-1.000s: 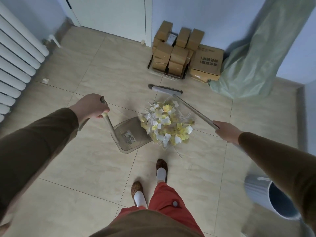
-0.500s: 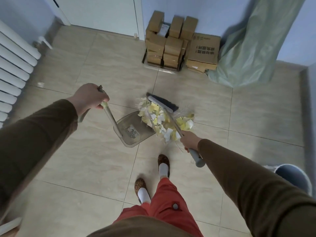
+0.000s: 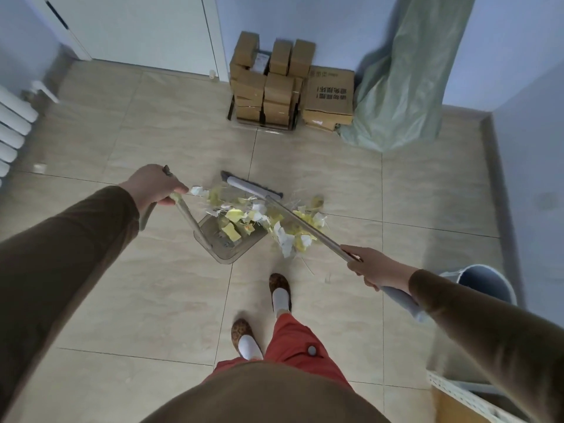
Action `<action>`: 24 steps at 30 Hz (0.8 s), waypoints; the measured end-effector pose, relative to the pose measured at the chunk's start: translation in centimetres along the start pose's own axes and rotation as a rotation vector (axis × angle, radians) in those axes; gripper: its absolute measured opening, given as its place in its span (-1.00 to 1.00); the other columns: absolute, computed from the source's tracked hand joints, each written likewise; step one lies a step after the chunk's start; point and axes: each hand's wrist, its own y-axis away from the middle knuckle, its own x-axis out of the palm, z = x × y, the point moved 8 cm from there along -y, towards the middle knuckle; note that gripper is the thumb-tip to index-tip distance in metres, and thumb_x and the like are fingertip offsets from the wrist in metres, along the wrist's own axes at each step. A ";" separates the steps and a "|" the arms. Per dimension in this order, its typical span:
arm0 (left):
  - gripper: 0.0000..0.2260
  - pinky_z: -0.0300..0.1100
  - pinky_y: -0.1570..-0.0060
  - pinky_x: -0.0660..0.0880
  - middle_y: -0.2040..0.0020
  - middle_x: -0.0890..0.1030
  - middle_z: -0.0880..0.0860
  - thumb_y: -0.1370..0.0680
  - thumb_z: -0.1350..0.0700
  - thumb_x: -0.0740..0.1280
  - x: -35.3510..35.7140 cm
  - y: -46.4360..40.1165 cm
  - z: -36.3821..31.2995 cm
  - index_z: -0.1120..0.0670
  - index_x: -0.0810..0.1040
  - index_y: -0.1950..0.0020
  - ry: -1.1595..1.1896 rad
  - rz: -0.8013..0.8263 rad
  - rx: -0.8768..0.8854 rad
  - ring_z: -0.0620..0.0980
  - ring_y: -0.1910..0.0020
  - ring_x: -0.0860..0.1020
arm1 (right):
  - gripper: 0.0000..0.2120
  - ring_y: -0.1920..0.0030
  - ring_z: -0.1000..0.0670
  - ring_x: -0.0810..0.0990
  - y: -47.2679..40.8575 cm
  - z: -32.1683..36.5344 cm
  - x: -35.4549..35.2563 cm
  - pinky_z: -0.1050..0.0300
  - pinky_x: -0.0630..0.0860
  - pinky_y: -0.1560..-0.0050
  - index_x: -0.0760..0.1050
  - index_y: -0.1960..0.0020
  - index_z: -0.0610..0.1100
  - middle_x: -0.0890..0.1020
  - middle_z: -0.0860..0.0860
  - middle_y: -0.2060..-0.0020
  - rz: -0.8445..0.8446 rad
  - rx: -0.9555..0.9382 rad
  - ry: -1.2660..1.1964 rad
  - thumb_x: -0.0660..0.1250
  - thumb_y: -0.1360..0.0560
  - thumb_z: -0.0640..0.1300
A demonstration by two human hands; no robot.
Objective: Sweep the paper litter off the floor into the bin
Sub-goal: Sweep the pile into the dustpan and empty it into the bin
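A: What is over on the far left?
B: A white ribbed radiator (image 3: 12,129) against the wall, above the beige tiled floor (image 3: 146,300).

A: And the left hand?
B: The left hand (image 3: 152,187) grips the upright pale handle of the translucent grey plastic dustpan (image 3: 227,242) — its fingers (image 3: 178,190) are curled round the handle top. The pan sits on the floor, tilted, its mouth turned to the right.

A: Where is the litter?
B: The heap of yellow and white paper scraps (image 3: 268,221) lies partly inside the pan's mouth and partly on the tiles just right of it. A few loose bits lie beyond the pile, near the brush.

A: The broom?
B: The grey long-handled broom (image 3: 253,187) has its head on the floor behind the heap, touching it; its shaft slants over the scraps to the right hand (image 3: 375,267), whose fingers (image 3: 351,250) wrap the shaft.

A: And the bin?
B: The round grey-blue plastic bin (image 3: 485,282) stands at the right, partly hidden by the brown sleeve — well apart from the pile.

A: Anything at the back?
B: Stacked brown cardboard boxes (image 3: 287,87) along the wall, with a pale green plastic sheet (image 3: 406,87) draped just beside them.
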 end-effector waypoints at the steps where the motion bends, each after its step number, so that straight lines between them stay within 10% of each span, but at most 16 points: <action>1: -0.74 -0.03 -0.01 0.63 0.02 0.67 0.27 -0.46 0.23 0.51 0.1 0.2 0.4 0.34 0.60 -0.06 -0.016 0.011 -0.010 0.18 0.06 0.70 | -0.53 0.51 0.03 0.41 0.2 0.0 -0.1 0.21 0.40 0.54 0.30 -0.46 0.15 0.51 -0.06 0.26 -0.028 0.009 -0.032 0.16 -0.59 -0.16; 14: -0.78 0.03 -0.09 0.63 0.05 0.69 0.29 -0.44 0.36 0.43 1.8 0.8 1.3 0.37 0.60 -0.07 -0.066 0.049 -0.017 0.12 0.12 0.71 | -0.79 0.34 -0.01 0.44 -7.1 4.2 3.1 0.14 0.46 0.33 0.31 0.21 -0.18 0.42 -0.08 0.30 -0.098 0.219 -0.298 0.12 -0.57 -0.37; 19: -0.78 0.06 -0.08 0.64 0.05 0.68 0.27 -0.42 0.35 0.43 4.0 0.8 0.1 0.35 0.60 -0.06 -0.026 0.049 0.003 0.11 0.13 0.72 | -0.72 0.37 -0.01 0.43 -6.6 6.6 7.1 0.16 0.41 0.42 0.27 -0.30 -0.26 0.43 -0.11 0.26 0.008 0.216 -0.416 0.05 -0.60 -0.32; 24: -0.81 0.07 -0.07 0.64 0.22 0.66 0.20 -0.39 0.35 0.36 5.0 1.4 -0.8 0.37 0.59 0.03 -0.038 0.022 0.009 0.14 0.13 0.72 | -0.64 0.45 0.00 0.42 -5.1 7.9 8.4 0.19 0.44 0.46 0.28 -0.38 -0.17 0.47 -0.12 0.30 0.108 0.241 -0.551 0.03 -0.60 -0.22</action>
